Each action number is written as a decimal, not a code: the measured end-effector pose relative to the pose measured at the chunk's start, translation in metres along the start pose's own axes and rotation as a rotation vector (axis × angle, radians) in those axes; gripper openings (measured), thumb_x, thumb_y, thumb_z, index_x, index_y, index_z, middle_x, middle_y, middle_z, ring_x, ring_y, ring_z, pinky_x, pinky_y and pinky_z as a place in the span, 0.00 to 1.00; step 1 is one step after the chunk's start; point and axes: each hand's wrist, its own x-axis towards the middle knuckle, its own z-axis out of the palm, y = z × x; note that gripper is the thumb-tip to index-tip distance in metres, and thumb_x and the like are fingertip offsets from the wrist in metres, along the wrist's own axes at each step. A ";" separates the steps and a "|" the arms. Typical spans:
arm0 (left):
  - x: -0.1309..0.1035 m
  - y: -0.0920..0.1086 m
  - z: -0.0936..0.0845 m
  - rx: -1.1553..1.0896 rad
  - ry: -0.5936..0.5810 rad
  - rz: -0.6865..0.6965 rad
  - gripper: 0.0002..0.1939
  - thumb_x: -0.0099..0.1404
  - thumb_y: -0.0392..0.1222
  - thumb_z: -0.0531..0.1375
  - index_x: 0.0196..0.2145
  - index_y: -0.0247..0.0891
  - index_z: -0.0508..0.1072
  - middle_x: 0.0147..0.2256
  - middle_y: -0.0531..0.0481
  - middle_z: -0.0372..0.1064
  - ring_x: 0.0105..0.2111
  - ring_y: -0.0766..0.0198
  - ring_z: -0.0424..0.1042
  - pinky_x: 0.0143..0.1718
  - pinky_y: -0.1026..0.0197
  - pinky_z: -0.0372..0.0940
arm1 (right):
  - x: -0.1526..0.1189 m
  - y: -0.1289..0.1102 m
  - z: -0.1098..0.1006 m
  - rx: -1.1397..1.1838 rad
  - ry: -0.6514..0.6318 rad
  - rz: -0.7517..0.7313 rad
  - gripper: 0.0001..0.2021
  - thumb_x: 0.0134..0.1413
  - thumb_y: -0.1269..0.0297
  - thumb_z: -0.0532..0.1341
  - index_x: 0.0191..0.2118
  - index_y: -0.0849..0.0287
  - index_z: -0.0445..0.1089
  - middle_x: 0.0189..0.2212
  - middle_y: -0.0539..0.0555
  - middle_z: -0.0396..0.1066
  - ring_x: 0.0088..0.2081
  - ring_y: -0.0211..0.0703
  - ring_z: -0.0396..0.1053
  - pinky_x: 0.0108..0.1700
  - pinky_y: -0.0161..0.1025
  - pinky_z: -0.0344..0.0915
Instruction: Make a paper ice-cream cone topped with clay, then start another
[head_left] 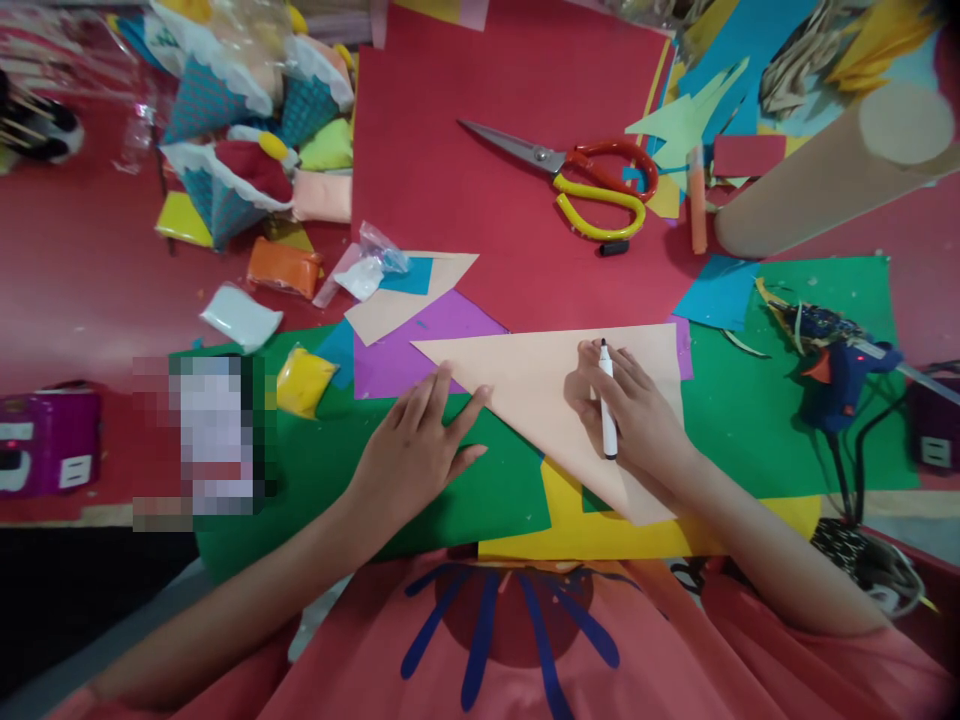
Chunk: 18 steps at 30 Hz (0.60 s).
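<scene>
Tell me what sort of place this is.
Likely a paper-craft worktable: coloured paper sheets cover it, with scissors and a glue gun lying by. The right hand holds a marker on a peach triangle.

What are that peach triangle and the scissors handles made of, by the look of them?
The peach triangle looks like matte craft paper or thin foam sheet: flat, cleanly cut edges, no shine. The scissors have glossy red and yellow handles, probably plastic, and grey blades that look like metal.

scissors (577,175) ahead, glue gun (840,365) right
</scene>
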 end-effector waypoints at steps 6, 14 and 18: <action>0.002 0.007 -0.002 -0.044 -0.008 0.044 0.30 0.72 0.51 0.53 0.65 0.30 0.61 0.63 0.30 0.61 0.62 0.44 0.65 0.59 0.49 0.64 | 0.002 -0.001 0.000 0.001 -0.003 0.007 0.30 0.62 0.68 0.55 0.68 0.65 0.51 0.62 0.71 0.65 0.66 0.64 0.60 0.63 0.65 0.62; 0.005 0.020 -0.008 -0.122 -0.036 0.092 0.27 0.69 0.51 0.58 0.64 0.48 0.64 0.63 0.32 0.62 0.63 0.40 0.64 0.56 0.46 0.67 | 0.004 -0.004 -0.002 0.022 -0.002 0.027 0.31 0.64 0.66 0.54 0.70 0.63 0.46 0.62 0.70 0.65 0.67 0.63 0.59 0.63 0.66 0.62; 0.007 0.027 -0.008 -0.137 0.017 0.167 0.26 0.71 0.50 0.56 0.62 0.36 0.68 0.62 0.34 0.65 0.60 0.49 0.68 0.59 0.51 0.66 | 0.005 -0.006 -0.003 0.037 0.006 0.043 0.32 0.63 0.67 0.52 0.70 0.62 0.45 0.63 0.69 0.63 0.67 0.64 0.58 0.63 0.67 0.61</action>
